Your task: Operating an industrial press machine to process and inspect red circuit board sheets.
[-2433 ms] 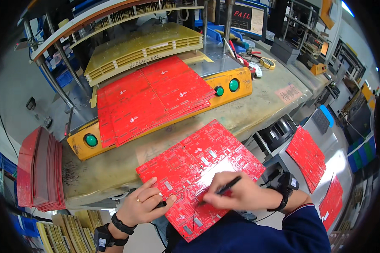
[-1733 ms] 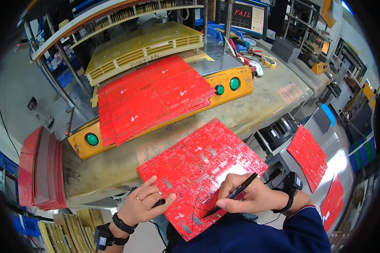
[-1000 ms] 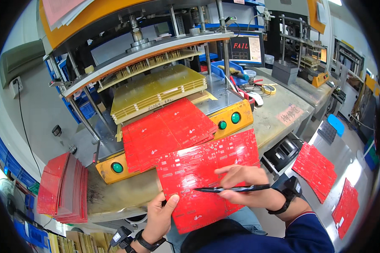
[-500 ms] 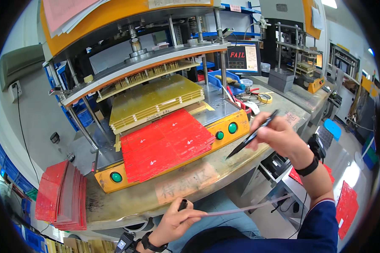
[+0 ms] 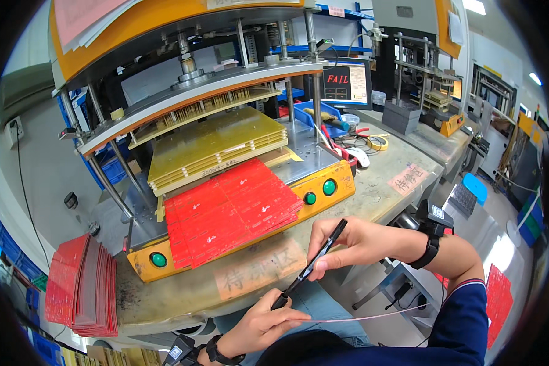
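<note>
My right hand grips a black marker pen, slanted with its lower end down at my left hand. My left hand is closed on the black marker cap, and the pen's tip meets the cap or sits in it. Between the same left fingers is a thin pale pinkish sheet, seen nearly edge-on and reaching right above my lap. Beyond my hands, red circuit boards lie stacked on the front of a press, before a yellow layered fixture.
A leaning stack of red boards stands at the bench's left end. Green buttons line the press's yellow front. Behind are a screen, a blue bin, and pliers and cables. More red boards lie at the far right.
My right hand has brought the marker down and left to the cap in my left hand. The pale sheet has tilted flatter. The view has shifted slightly.
</note>
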`<state>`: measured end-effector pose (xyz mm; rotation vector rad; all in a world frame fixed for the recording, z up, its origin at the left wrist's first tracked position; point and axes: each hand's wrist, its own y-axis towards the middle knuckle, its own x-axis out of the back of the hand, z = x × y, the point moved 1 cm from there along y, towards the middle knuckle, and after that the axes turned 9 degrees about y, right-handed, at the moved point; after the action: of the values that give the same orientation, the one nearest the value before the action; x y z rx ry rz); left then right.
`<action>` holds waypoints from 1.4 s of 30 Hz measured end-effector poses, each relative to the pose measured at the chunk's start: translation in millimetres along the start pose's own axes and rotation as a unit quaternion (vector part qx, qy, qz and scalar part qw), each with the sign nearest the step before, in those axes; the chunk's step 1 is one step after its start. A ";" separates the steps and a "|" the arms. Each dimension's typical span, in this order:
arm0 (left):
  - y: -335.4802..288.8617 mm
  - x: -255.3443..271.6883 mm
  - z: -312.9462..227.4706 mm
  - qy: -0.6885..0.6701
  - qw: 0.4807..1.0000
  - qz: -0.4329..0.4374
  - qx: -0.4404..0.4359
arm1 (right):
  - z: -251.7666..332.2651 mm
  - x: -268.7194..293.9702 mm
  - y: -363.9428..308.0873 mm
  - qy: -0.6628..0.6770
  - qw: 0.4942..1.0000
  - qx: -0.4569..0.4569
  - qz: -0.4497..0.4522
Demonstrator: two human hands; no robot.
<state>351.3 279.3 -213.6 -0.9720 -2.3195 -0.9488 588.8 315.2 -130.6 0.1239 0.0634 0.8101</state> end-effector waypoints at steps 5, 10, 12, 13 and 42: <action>4.7 -5.8 3.1 0.001 1.000 0.004 -0.019 | -14.3 -7.8 5.1 -0.032 0.999 -0.012 0.025; 5.9 -15.1 8.8 -0.026 0.999 -0.009 0.020 | -37.9 -11.0 9.0 0.028 0.999 -0.020 0.018; 6.5 -14.8 14.7 -0.008 0.999 -0.026 0.024 | -46.1 2.2 4.5 0.057 0.998 -0.021 0.000; 7.1 -14.3 18.6 0.000 0.998 -0.039 0.039 | -48.4 16.8 -2.8 0.075 0.995 -0.001 -0.062; 75.3 -47.3 38.1 -0.014 0.998 0.017 0.055 | -124.1 -12.7 -200.6 0.196 0.790 0.077 -0.575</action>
<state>433.1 325.4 -236.5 -0.9829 -2.3432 -0.7911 711.2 179.7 -280.5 0.0474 0.5496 -0.4224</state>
